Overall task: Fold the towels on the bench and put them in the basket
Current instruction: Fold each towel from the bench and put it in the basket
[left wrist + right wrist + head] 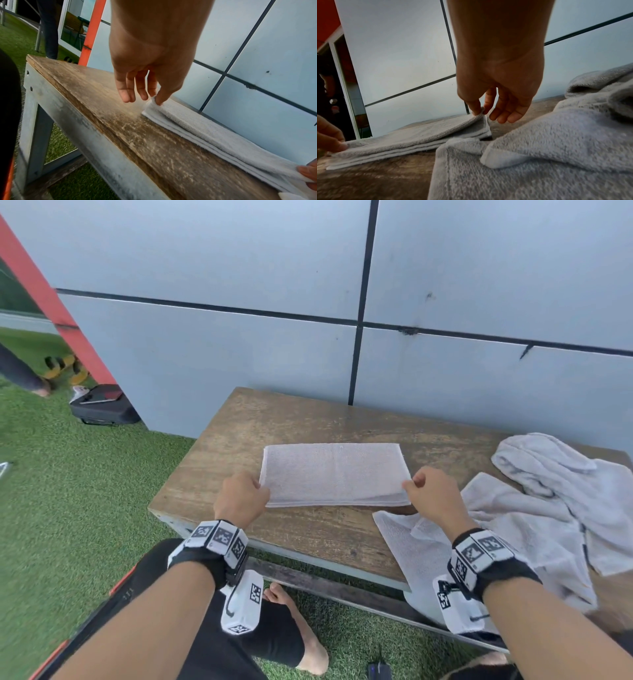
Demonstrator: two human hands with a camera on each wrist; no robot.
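Note:
A pale grey towel (334,474), folded into a flat rectangle of several layers, lies on the wooden bench (301,422). My left hand (241,498) pinches its near left corner between thumb and forefinger, as the left wrist view shows at the towel (197,125) under the left hand (154,98). My right hand (428,494) pinches the near right corner; in the right wrist view the right hand (481,112) lifts the top layer of the towel (419,134) slightly. No basket is in view.
Loose unfolded towels (534,515) lie heaped on the bench's right part, one hanging over the front edge (539,148). A grey panelled wall (342,302) stands right behind the bench. Green turf (68,491) and a black case (101,405) lie to the left.

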